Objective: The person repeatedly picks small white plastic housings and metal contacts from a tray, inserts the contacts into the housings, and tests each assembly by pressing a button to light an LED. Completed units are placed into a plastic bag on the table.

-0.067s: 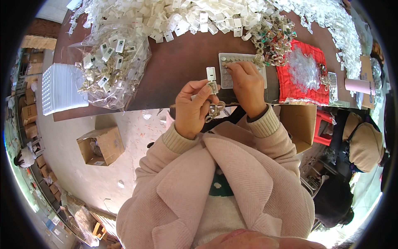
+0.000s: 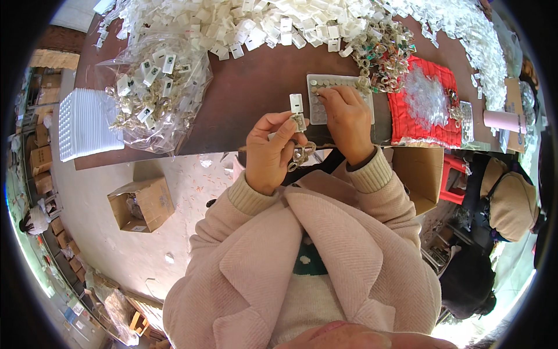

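Note:
My left hand (image 2: 270, 148) pinches a small white plastic battery case (image 2: 298, 122) between thumb and fingers. Its white lid (image 2: 296, 103) stands swung up at the top. A coiled bundle of thin clear-looking wire (image 2: 302, 155) hangs below the case, beside my fingers. My right hand (image 2: 347, 119) reaches over a pale tray (image 2: 310, 116) with rows of round pockets holding small silvery button cells (image 2: 318, 110). Its thumb and index fingertip meet at the tray's upper left part; whatever is between them is too small to make out. The hand covers much of the tray's right side.
White plastic cases (image 2: 256, 26) heap along the table's far side, next to tangled wire coils (image 2: 383, 55). At left lie a clear bag (image 2: 154, 99) of wired cases and stacked white trays (image 2: 87, 125). A red cloth (image 2: 401, 116) bears clear plastic bits. Cardboard boxes (image 2: 154, 203) stand below.

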A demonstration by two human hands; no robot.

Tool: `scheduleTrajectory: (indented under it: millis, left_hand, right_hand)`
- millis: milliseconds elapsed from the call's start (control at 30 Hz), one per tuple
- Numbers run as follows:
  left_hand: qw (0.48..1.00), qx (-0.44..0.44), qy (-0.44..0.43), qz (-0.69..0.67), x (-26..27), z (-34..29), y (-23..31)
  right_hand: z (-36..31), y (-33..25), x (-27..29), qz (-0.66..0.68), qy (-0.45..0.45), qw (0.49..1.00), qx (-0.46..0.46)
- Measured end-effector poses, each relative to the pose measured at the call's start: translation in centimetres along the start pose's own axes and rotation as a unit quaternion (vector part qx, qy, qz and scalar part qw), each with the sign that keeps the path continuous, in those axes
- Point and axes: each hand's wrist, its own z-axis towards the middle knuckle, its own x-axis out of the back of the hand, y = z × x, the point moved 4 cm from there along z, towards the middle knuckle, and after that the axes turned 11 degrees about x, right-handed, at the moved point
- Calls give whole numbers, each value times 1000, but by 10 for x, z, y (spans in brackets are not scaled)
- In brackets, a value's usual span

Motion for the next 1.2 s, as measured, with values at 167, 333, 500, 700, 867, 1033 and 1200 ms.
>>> scheduleTrajectory:
  millis: [167, 333, 500, 700, 867, 1033, 1200]
  left_hand:
    - [1000, 1, -14, 13, -3, 1, 3]
    - [1000, 8, -29, 4, -10, -5, 3]
    - [998, 39, -44, 21, -7, -10, 4]
    - [999, 25, -33, -18, -7, -13, -3]
    - [999, 13, -45, -28, -15, -14, -5]
    - [993, 58, -94, -39, -24, -20, -4]
    - [986, 89, -137, -42, -30, -23, -5]
  right_hand:
    - [8, -14, 19, 115, 34, 991, -57]
    - [9, -44, 35, 170, 55, 984, -4]
    - [10, -47, 39, 226, 7, 974, -20]
    - [4, -53, 53, 207, 14, 978, 26]
    - [-3, -58, 55, 215, 47, 975, 16]
    - [-11, -35, 38, 512, 92, 803, -291]
    - [-15, -32, 37, 520, 47, 802, -291]
